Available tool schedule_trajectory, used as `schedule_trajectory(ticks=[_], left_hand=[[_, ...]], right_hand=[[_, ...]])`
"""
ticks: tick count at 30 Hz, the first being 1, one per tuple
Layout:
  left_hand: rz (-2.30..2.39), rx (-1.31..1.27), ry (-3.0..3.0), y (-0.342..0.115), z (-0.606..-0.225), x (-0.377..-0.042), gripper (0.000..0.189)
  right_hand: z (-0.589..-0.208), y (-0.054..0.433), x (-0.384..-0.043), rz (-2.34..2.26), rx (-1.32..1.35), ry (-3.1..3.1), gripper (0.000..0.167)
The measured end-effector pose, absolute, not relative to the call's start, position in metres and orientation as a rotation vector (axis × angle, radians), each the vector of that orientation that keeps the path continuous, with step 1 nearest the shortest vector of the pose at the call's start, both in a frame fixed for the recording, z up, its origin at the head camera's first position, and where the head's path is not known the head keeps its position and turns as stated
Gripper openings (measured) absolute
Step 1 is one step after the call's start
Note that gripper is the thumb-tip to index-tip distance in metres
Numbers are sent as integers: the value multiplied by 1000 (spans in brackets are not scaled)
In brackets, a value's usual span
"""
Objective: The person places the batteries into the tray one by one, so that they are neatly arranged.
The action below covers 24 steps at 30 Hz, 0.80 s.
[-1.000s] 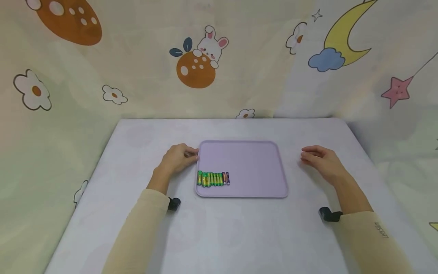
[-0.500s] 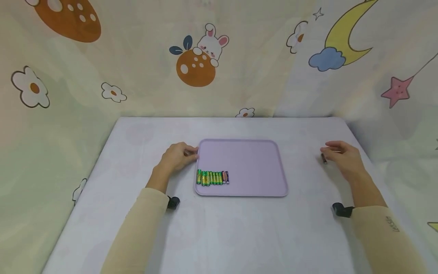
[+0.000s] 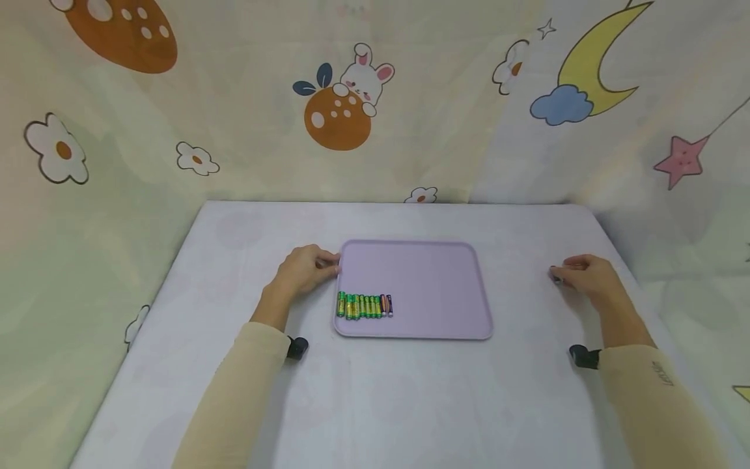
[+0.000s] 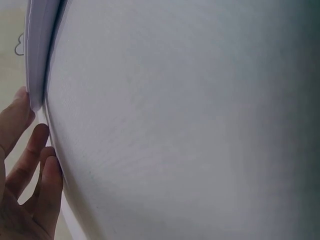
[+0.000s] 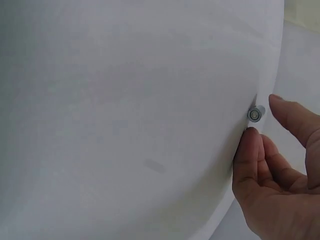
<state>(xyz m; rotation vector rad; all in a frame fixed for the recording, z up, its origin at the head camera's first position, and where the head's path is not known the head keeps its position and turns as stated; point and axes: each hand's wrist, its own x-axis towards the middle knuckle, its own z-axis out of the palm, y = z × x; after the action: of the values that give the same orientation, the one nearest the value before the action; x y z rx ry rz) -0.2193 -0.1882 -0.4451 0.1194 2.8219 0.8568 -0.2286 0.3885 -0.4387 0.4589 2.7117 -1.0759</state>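
In the head view a pale purple tray (image 3: 422,280) lies on the table, with a row of green and dark batteries (image 3: 366,306) at its near left. My left hand (image 3: 301,270) is at the tray's left edge, its fingertips touching the rim. From the left wrist, the thumb (image 4: 17,117) meets the rim while the other fingers are spread below it. At the right, my right hand (image 3: 592,277) reaches around a single dark battery (image 3: 556,280), partly hidden by the fingers. In the right wrist view this battery (image 5: 255,114) stands end-on between thumb and fingertip, with a gap on the thumb side.
The white-covered table (image 3: 410,404) extends on all sides of the tray. A patterned cloth (image 3: 252,85) with cartoon prints hangs behind and at both sides. A small dark camera (image 3: 299,348) sits at the left wrist, another (image 3: 583,356) at the right.
My right hand has moved away from the tray to the right, uncovering the single battery, then lowered and closed in around it. The left hand has stayed at the tray's edge.
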Motion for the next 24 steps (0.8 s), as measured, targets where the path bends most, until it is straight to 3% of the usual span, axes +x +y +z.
schedule_trajectory(ticks=[9,24], left_hand=[[865,111,2818,-186,-444,-218,41],[883,130,2825,-186,-443,-217,40]], right_hand=[[-436,376,-225,-937,394,2805,47],[-425,323,-219,-1228,184,2647,41]])
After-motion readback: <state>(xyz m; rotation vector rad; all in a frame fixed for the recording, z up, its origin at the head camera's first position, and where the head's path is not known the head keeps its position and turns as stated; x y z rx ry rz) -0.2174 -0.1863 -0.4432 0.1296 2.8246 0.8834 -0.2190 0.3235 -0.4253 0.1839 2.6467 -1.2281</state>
